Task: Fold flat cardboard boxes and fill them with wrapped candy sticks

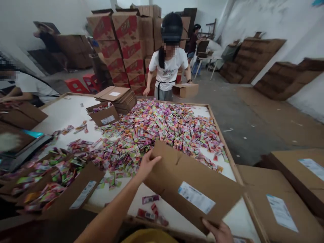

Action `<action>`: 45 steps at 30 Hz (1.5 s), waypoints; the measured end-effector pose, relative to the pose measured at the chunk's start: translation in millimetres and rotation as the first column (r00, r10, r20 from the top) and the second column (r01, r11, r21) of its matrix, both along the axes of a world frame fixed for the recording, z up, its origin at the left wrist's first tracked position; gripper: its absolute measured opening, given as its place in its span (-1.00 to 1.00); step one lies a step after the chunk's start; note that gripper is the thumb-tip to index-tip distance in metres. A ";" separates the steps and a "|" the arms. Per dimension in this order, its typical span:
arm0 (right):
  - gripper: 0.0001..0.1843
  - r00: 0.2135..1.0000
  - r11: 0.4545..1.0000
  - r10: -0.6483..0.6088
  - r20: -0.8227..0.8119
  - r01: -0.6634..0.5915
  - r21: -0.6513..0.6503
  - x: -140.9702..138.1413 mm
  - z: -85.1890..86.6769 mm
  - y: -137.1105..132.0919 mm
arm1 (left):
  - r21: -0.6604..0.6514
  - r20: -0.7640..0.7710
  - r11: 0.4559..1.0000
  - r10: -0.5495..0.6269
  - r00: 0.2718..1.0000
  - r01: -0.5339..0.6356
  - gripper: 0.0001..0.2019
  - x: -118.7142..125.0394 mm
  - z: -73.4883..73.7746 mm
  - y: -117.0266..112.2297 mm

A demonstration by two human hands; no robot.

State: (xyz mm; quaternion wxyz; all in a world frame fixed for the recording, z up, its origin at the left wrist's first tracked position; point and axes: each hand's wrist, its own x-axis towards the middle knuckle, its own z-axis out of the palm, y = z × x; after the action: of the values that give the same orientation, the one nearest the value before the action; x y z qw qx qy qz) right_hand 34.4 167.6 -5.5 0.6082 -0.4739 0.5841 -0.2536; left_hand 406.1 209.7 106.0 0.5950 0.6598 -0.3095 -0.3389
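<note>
A flattened cardboard box (174,172) with a white printed label is held up over the near side of the table. My left hand (148,165) grips its upper left edge, thumb on the front face and the other fingers behind. At the lower right edge, my right hand (219,231) pinches the cardboard with the thumb in front. Behind the box spreads a large heap of small colourful wrapped packets (162,125). A few loose packets (152,211) lie on the white tabletop below it. To the left stands an open carton (86,189) filled with packets.
Across the wood-edged table (236,168) a co-worker (168,67) holds a small box (186,90). Folded cartons (116,96) and a part-filled box (103,116) sit at the far left. More flat boxes (275,189) lie on the right. Another person (27,87) is at the left.
</note>
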 end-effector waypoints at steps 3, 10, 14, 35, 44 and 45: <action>-0.42 0.974 0.994 -0.069 0.215 0.085 -0.064 51.4 11.8 10.2 | 0.037 -0.161 0.999 -0.014 0.987 0.020 -0.47 32.3 -9.3 70.9; -0.54 0.981 0.959 0.058 0.186 -0.003 -0.282 138.6 60.2 27.0 | 0.207 0.185 0.843 0.465 0.866 -0.497 -0.35 51.2 -25.0 131.9; -0.46 0.987 0.943 0.027 0.157 0.027 -0.333 163.1 80.3 39.7 | 0.134 0.318 0.828 0.485 0.814 -0.545 -0.12 48.8 -18.9 141.2; 0.03 0.960 0.963 0.260 -0.103 -0.265 -0.044 174.4 53.6 36.0 | -0.116 0.177 0.990 -0.060 0.982 0.082 0.02 47.3 -71.0 171.1; -0.15 0.523 0.459 0.840 -0.142 -0.826 -0.327 169.1 113.2 32.8 | -0.161 0.315 0.983 -0.036 0.948 0.090 -0.85 42.6 -74.9 184.9; -0.12 0.450 0.394 0.879 -0.160 -0.873 -0.289 166.3 119.5 37.6 | -0.141 0.308 0.985 -0.052 0.950 0.100 -0.86 44.8 -68.8 187.3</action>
State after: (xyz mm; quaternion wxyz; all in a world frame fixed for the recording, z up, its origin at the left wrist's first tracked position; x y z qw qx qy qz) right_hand 200.8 205.1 114.0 0.5668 -0.8013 0.1911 0.0055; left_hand 450.9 397.0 37.2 0.5762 0.6434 -0.4478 -0.2311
